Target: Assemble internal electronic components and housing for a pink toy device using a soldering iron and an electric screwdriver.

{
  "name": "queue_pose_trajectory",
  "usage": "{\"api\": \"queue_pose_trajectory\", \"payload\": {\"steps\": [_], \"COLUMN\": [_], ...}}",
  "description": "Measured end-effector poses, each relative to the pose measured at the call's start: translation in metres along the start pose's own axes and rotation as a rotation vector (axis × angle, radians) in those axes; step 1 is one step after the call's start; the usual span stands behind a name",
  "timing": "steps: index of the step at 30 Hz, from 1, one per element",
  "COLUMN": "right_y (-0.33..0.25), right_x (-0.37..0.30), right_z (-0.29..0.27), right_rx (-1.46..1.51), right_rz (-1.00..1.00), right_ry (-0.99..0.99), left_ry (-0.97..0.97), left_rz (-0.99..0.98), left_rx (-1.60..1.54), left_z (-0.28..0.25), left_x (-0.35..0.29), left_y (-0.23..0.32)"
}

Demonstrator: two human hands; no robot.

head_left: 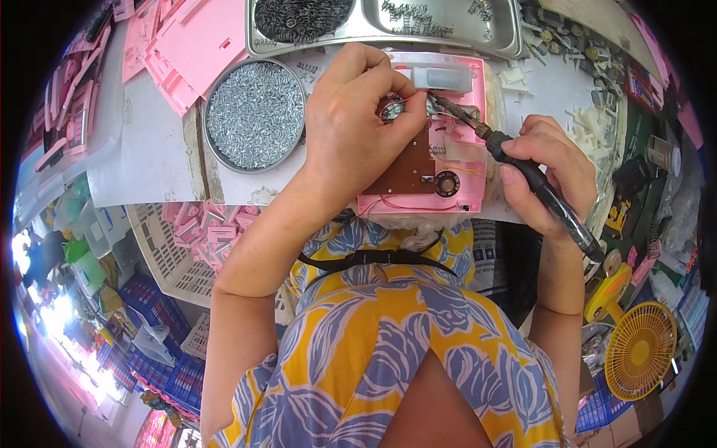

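In my right hand point(556, 172) is a black-handled soldering iron point(532, 173), its tip pointing up and left at the work. My left hand point(347, 123) is closed in a pinch beside that tip, on what looks like a thin red wire point(409, 98). Beneath both lies an opened pink plastic housing point(467, 200) holding a brown circuit board point(402, 166), a small round black part point(447, 184) and loose red and yellow wires. A pale grey piece point(446, 78) sits at the housing's far end. My left hand covers part of the board.
Left of the work stands a round tin point(254, 170) of small silver screws. A metal tray point(358, 43) with springs lies at the back. Pink panels point(196, 52) are stacked far left, white plastic pieces point(594, 123) lie right. Below are a basket point(160, 250) and a yellow fan point(641, 351).
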State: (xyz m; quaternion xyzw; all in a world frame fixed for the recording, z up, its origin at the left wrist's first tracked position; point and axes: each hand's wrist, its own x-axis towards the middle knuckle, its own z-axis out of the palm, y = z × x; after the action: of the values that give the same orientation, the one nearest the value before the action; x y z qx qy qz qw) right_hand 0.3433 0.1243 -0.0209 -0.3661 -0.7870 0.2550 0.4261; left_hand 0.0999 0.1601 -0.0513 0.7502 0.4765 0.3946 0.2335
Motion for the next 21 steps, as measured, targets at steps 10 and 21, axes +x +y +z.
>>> {"api": "queue_pose_trajectory", "payload": {"steps": [10, 21], "right_y": [-0.0005, -0.0035], "right_x": [0.0012, -0.0044], "right_z": [-0.0011, -0.0064], "right_rx": [0.008, 0.028], "right_rz": [-0.001, -0.029], "right_ry": [0.000, 0.002], "left_ry": [0.036, 0.056], "left_rz": [0.044, 0.074], "left_rx": [0.023, 0.046], "left_z": [0.0031, 0.0044], "left_x": [-0.0011, -0.0018], "left_y": [-0.0026, -0.0034]}}
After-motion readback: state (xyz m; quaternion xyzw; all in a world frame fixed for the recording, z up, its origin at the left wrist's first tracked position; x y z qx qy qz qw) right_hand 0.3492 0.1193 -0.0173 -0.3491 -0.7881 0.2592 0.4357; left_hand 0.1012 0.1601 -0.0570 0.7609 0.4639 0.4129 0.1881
